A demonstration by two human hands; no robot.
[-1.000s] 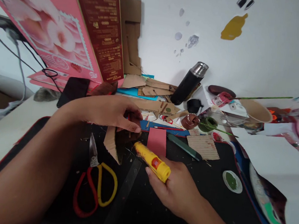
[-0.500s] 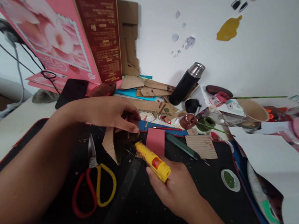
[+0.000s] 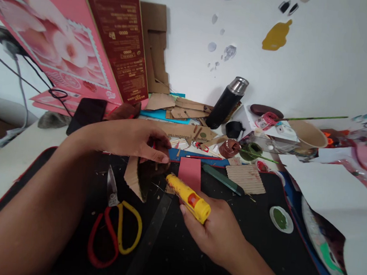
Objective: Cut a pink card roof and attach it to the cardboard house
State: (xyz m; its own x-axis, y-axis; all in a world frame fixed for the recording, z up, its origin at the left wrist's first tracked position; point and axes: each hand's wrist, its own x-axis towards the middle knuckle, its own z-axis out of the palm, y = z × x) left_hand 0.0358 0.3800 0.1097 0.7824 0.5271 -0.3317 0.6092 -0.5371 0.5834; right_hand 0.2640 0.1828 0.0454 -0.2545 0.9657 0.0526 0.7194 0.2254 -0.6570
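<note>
Yellow, with an orange patch near its rear end, the tool (image 3: 186, 197) sits in our right grip (image 3: 212, 225), which is closed around it. Its tip points forward and left, just beside the dark brown piece (image 3: 150, 175) under our left grip (image 3: 138, 140). That left grip bends over the piece, thumb out along its top; we cannot tell whether the half-hidden fingers pinch it. A strip of cardboard (image 3: 132, 179) slants from beneath the same grip. Nearer to us than the left grip, we see scissors (image 3: 113, 200) lying on the black mat (image 3: 172, 265), and a long, thin strip (image 3: 152, 224) between them and the right grip. Just beyond the right grip lies a pink card (image 3: 190, 170); farther right, a green bar (image 3: 222, 179) and corrugated cardboard (image 3: 247, 179).
</note>
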